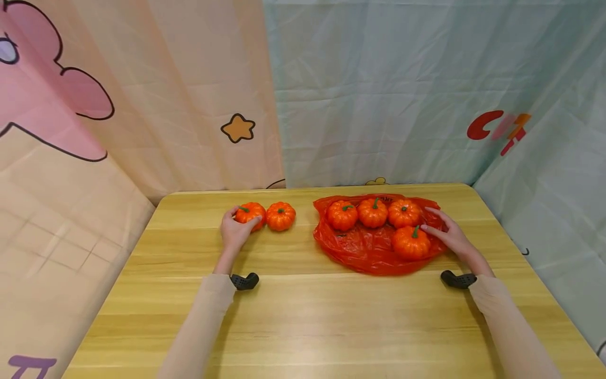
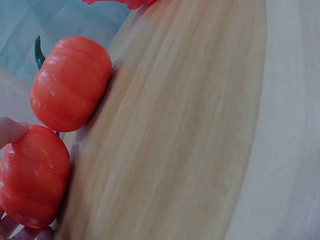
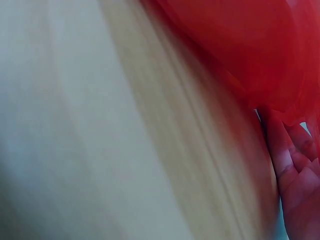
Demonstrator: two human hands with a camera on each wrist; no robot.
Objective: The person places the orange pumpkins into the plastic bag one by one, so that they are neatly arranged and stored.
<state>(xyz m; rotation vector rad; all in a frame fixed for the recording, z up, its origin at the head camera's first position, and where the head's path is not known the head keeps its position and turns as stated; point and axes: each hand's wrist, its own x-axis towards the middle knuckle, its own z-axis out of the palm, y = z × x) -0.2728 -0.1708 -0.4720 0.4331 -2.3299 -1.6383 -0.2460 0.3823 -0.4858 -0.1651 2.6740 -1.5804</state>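
Left hand point(image 1: 234, 231), reaching forward, grips a pumpkin point(image 1: 252, 211), thumb and fingers round it — glossy orange, ribbed, green stem. Second pumpkin point(image 1: 281, 216) just right of grip. Right hand point(image 1: 454, 238) at far-right edge of red bag point(image 1: 362, 258) bearing four more pumpkins point(image 1: 373, 213) — can't tell if pinching.

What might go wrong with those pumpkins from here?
The left hand grips one round pumpkin; moving it could knock the neighbouring pumpkin close beside it and set that rolling.
The right hand is at the edge of the thin red bag; a tug there might tip the front pumpkin sitting on it.
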